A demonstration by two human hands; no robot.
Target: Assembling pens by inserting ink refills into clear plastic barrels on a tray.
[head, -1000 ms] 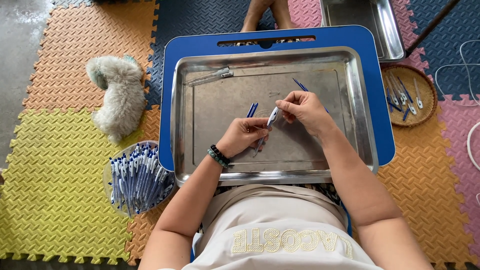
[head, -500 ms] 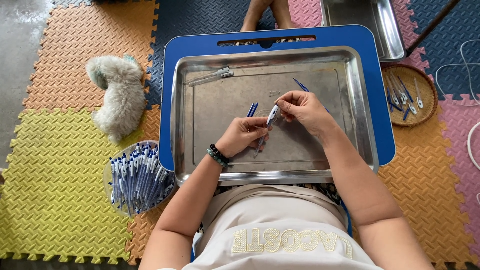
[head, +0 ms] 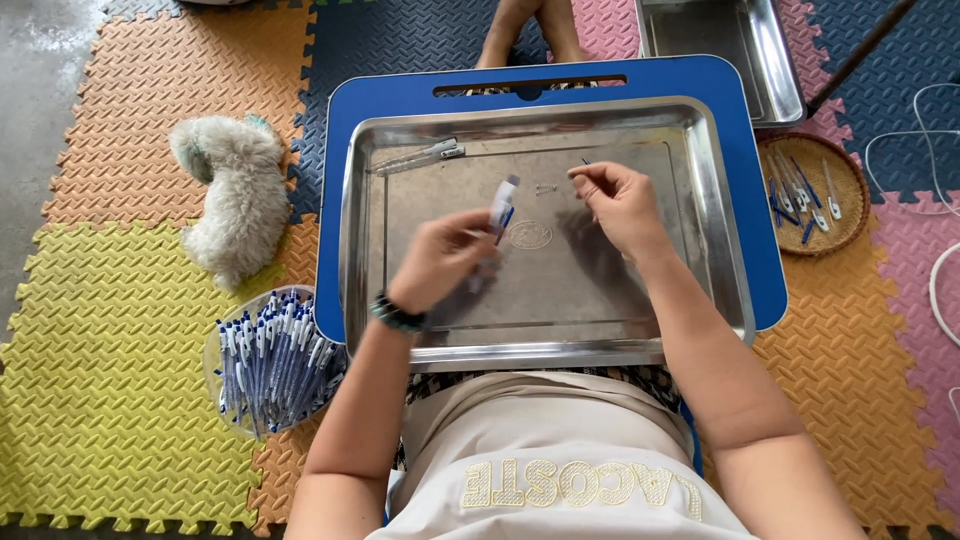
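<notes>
A: Holding a white-and-blue plastic pen (head: 503, 206), is that the left hand (head: 443, 260)?

B: Yes. The left hand has its fingers curled round the lower part of the pen, over the middle of the shiny rectangular steel tray (head: 620, 330). The pen's long axis runs nearly upright in the view, leaning a little to the right, with its white end pointing away from the person.

A: And the right hand (head: 618, 203)?

B: It sits just to the right, apart from the pen. Thumb and forefinger are pressed together on a thin blue refill-like piece (head: 587, 163) that sticks out above the fingertips; the other fingers are loosely curled. I cannot tell exactly what the piece is.

A: What else lies in the tray?

B: A clear pen-like part (head: 420, 156) lies at the far left corner, and a tiny metal bit (head: 544, 187) lies between the hands. The tray rests on a blue plastic lap worktop (head: 760, 250) with a handle slot at its far edge.

A: Around it?

B: On the foam puzzle-mat floor (head: 110, 400), a round clear bowl full of blue-and-white pens (head: 270, 360) sits by the left elbow. A fluffy white soft toy (head: 232, 200) lies beyond it. To the right is a round woven basket (head: 812, 192) holding small blue and white parts, and a second steel tray (head: 720, 50) lies at the top.
</notes>
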